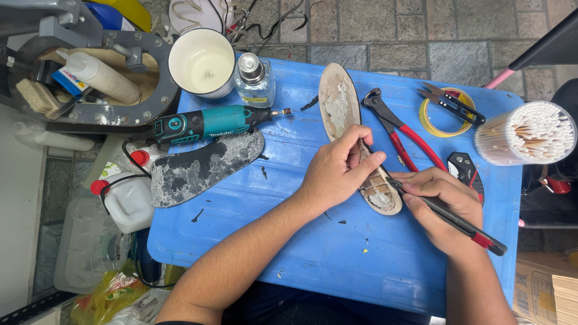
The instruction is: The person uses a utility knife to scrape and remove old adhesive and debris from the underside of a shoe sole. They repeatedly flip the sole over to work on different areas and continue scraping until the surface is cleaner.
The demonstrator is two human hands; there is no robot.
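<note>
A long tan shoe insole (338, 102) with patches of old grey glue lies on the blue plastic table (337, 253). My left hand (337, 171) presses down on its middle, fingers curled over the edge. My right hand (442, 207) grips a black knife-like tool with a red end (463, 224), its tip touching the insole's near end beside my left fingers. The part of the insole under my left hand is hidden.
A black worn sole (198, 168) and a teal rotary tool (208, 122) lie at the left. Red-handled pincers (391, 129), small snips on a yellow tape roll (448, 111), a tub of cotton swabs (533, 133), a white cup (203, 62) and a small glass bottle (254, 81) stand around the table's far side.
</note>
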